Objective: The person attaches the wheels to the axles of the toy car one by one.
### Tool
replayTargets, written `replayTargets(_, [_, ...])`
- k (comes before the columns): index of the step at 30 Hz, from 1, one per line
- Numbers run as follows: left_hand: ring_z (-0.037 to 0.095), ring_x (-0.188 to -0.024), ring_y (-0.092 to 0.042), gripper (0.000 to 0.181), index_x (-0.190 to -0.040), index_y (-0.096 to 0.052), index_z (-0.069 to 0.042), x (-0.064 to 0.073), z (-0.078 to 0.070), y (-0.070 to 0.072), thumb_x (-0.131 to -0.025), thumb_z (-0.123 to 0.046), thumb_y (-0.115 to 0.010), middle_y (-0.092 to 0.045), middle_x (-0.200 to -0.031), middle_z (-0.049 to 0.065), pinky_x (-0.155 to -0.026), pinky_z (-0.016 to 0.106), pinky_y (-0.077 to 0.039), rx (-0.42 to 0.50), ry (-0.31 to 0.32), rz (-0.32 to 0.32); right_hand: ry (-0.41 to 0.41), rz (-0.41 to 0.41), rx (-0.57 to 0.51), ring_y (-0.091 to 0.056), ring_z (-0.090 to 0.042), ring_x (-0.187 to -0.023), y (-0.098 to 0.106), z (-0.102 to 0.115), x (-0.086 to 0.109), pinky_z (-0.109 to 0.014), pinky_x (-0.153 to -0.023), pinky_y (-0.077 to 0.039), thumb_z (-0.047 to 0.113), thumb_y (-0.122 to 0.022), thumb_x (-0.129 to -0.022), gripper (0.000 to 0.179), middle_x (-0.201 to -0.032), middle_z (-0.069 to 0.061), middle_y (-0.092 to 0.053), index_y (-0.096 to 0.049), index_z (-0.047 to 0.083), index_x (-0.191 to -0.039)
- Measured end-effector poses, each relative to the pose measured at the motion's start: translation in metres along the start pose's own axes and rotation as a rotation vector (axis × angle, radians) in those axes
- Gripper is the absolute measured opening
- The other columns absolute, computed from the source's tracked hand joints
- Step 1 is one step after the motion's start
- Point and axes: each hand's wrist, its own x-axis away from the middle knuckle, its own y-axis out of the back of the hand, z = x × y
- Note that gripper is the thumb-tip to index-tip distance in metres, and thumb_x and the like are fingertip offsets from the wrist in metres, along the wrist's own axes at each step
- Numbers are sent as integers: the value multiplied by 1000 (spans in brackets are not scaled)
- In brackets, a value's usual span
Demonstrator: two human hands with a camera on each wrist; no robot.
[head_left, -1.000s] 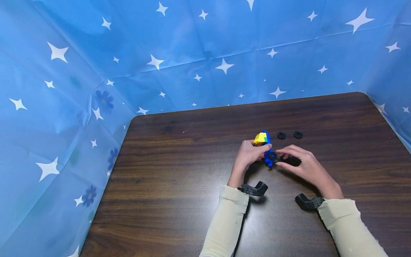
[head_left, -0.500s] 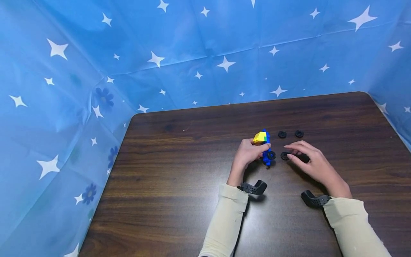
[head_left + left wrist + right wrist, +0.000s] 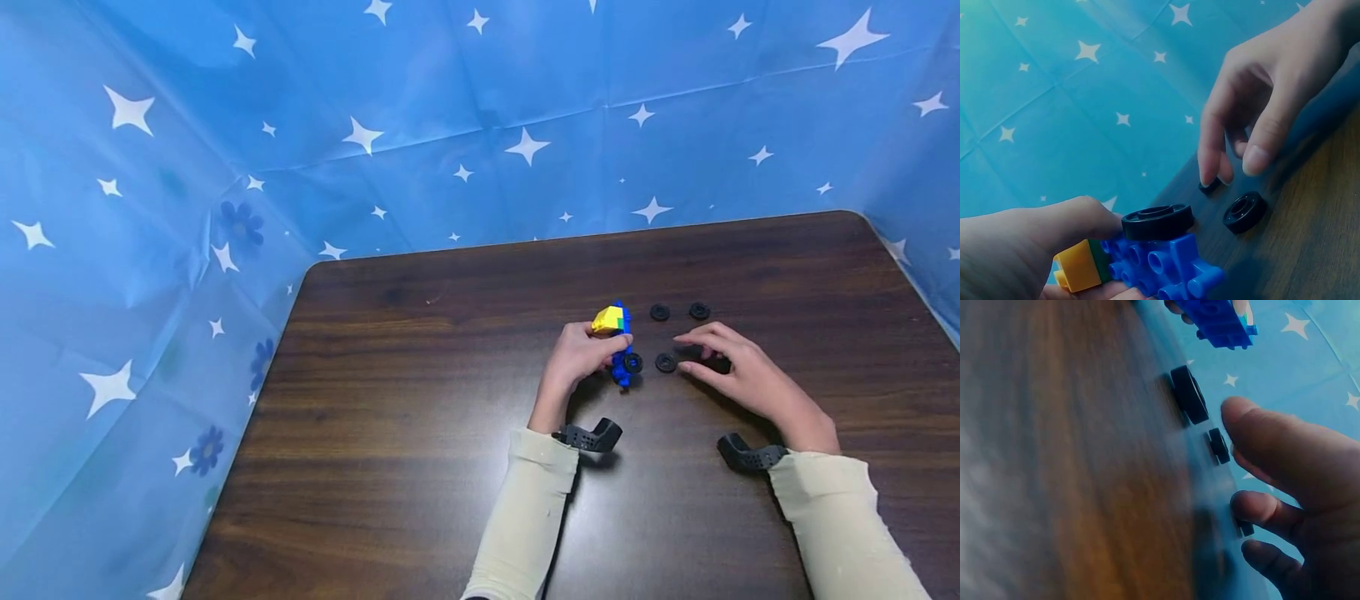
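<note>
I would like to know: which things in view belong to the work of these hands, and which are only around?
Seem part of the work:
blue-yellow-green toy in the left hand
black wheel on the toy
loose wheel beside the right hand
two wheels farther back

Only around:
table
starry blue cloth
black wrist devices

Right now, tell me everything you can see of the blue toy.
The blue toy looks like smooth plastic, with round studs along it and a stub at one end. A green piece and a yellow block sit toward its far end; a black wheel is against its upper side, nearer the person. The left hand grips it, apparently raised above the table. Its underside is hidden.
</note>
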Motion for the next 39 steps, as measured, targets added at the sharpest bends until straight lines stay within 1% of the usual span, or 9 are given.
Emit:
replayTargets(4, [15,-66,-63,43,-115,-71,-2,-1,-1,1,-88,-33,-82,-68,-74,2,-63,27,-52,-14,-3,11,13,34,13,-55,-9,-89,4,-3,-5,-30,-71,-48,11,-77,-94,36,-119,-4,-66,-71,11,-130])
replayTargets(10, [18,-68,-63,42,-114,-70,-3,-1,-1,2,-88,-35,-82,-68,-75,2,-64,29,-50,-30,-2,31,-5,129,31,-57,-14,-92,7,-5,-11,-33,-75,-50,14,-76,-95,37,-122,-7,-66,-70,10,-132])
replayTargets(14, [18,-68,-63,41,-112,-70,-4,-1,-1,3,-88,-35,-82,-67,-74,2,-64,29,-49,-36,4,37,2,188,30,-57,-15,-91,9,-6,-17,-33,-76,-50,14,-75,-96,36,-121,-9,-66,-70,9,-131])
replayTargets(18, [17,-67,-62,38,-108,-71,-5,-1,-1,2,-88,-35,-83,-66,-73,2,-64,28,-48,-45,12,37,32,240,30,-58,-15,-93,11,-5,-24,-33,-76,-50,12,-74,-96,35,-120,-9,-66,-70,8,-130])
replayTargets(21, [17,-67,-62,36,-105,-71,-6,-2,-1,2,-88,-35,-83,-66,-73,2,-64,28,-48,-54,15,37,75,257,45,-61,-17,-97,12,-5,-29,-37,-79,-52,12,-74,-95,33,-118,-8,-67,-72,9,-128])
replayTargets(25, [18,-67,-61,34,-103,-71,-6,-2,-2,1,-88,-34,-82,-67,-72,3,-64,29,-47,-64,-1,41,132,276,80,-63,-18,-102,15,-5,-36,-42,-83,-55,11,-75,-94,31,-116,-5,-66,-74,10,-125])
replayTargets(28, [18,-66,-61,31,-99,-71,-6,-2,-2,1,-89,-33,-82,-66,-70,3,-64,29,-47,-64,-12,47,149,312,86,-63,-16,-100,16,-5,-41,-40,-83,-56,12,-76,-94,32,-116,-4,-66,-75,11,-125])
replayTargets(31, [18,-66,-60,30,-97,-71,-7,-1,-2,1,-89,-34,-82,-65,-69,3,-63,29,-46,-63,-9,50,159,345,82,-62,-13,-97,18,-5,-43,-36,-82,-56,13,-76,-93,32,-117,-4,-65,-75,12,-125])
replayTargets(39, [19,-66,-61,31,-97,-70,-7,2,0,3,-89,-34,-82,-65,-69,2,-65,30,-47,-59,-2,47,195,358,97,-60,-6,-90,18,-3,-44,-31,-78,-57,14,-80,-90,31,-114,0,-63,-78,16,-120])
